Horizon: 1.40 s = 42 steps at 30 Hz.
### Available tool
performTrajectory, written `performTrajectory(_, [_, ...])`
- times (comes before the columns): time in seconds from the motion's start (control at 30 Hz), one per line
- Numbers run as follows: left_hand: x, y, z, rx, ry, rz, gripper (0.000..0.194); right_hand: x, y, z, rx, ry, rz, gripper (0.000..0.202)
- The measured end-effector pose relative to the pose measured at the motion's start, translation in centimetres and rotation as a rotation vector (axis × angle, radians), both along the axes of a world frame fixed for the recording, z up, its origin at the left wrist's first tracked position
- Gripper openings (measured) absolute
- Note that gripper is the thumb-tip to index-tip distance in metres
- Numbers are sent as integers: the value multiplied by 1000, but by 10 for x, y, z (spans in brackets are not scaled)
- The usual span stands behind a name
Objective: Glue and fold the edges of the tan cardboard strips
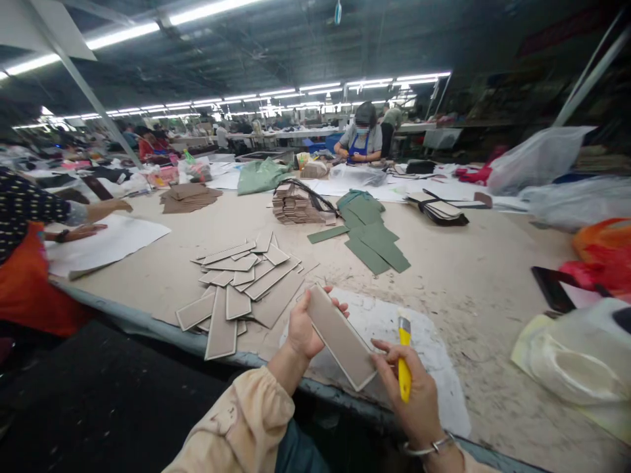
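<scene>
My left hand [304, 328] is closed round the upper end of a long taupe panel [340, 338] with a pale edge, thumb on its face and fingers behind. The panel slants down to the right over a white sheet [434, 368] on the table. At its lower right corner, the fingertips of my right hand [411, 387] touch the edge. A brush with a yellow handle [405, 368] is held in my right hand too, bristles pointing up. Left of the hands lies a loose heap of similar panels [238, 302] with pale edges.
Green pieces [377, 243], a bundled brown stack [296, 202] and brown sheets [190, 198] lie farther back. A white container [582, 355] and a dark flat object [551, 289] are at the right. At the left, a person's hands [83, 231] rest by white paper [113, 240].
</scene>
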<state>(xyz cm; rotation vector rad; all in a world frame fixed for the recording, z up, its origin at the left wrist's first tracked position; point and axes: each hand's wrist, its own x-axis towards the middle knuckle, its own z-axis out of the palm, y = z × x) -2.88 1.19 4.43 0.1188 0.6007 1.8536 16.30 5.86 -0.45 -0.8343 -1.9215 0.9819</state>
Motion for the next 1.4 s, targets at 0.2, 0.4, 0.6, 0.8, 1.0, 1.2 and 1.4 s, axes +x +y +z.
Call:
performTrajectory(0.2, [3, -2, -3, -58, 3, -234, 71, 4, 5, 2, -106, -19, 106, 20])
performTrajectory(0.4, [11, -1, -6, -30, 1, -311, 80, -3, -7, 6, 29, -90, 152, 23])
performTrajectory(0.6, [19, 0, -5, 37, 8, -335, 85, -4, -10, 4, 9, -47, 114, 22])
performTrajectory(0.8, [22, 1, -12, -23, 8, -443, 76, -6, -12, -2, -7, -23, 110, 21])
performTrajectory(1.0, [24, 2, -16, -193, 23, -384, 56, -5, -13, -4, 25, -41, 115, 18])
performTrajectory(1.2, [34, 5, -18, -268, 334, -146, 33, -3, -10, -1, 73, -71, 92, 16])
performTrajectory(1.4, [42, 3, -24, -303, 459, -159, 33, -1, 3, 3, 173, -122, -38, 21])
